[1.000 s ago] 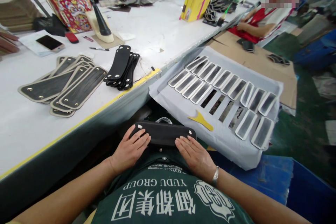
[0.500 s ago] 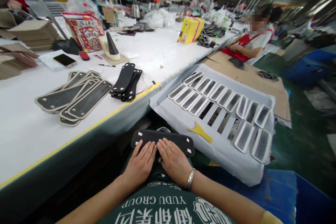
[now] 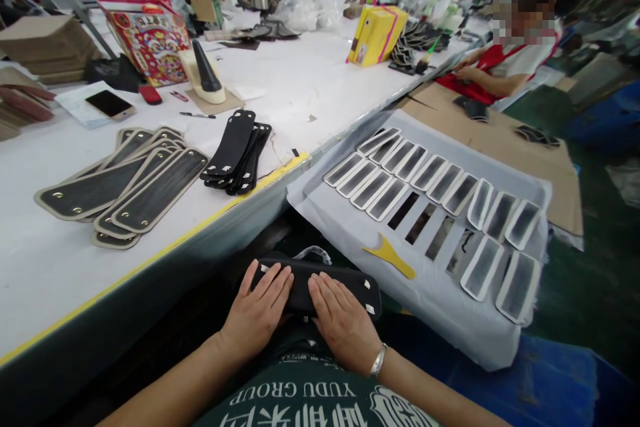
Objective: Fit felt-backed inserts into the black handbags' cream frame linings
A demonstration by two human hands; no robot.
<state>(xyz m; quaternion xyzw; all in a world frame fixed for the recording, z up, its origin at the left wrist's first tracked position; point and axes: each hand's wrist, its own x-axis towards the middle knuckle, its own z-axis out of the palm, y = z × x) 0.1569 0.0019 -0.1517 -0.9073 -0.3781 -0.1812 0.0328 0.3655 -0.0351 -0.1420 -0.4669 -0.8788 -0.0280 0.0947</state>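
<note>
Black panel with two hands laid flat on it

So the panel [image 3: 301, 283] is long, black and round-cornered, with pale tabs near its ends, and is seen right in front of the green shirt [image 3: 300, 383]. The left hand [image 3: 259, 312] is laid on it with a flat, uncurled grip; same for the right hand [image 3: 346, 320].

A white, pretty cluttered desk [image 3: 300, 97] is seen at left, with a busy workshop behind. A grey sheet [image 3: 345, 230] is spread at right, and a person in red [image 3: 520, 63] is seated beyond it.

Counts, left to right: rimmed strips [image 3: 160, 190], overlapped, can't be counted; one phone [image 3: 109, 104]; black strips [image 3: 231, 147], stacked, same deal; three tabs visible on the panel; one yellow tool [image 3: 393, 257]; roughly sixteen white-edged pieces [image 3: 483, 269]; four dark slots [image 3: 421, 223].
</note>
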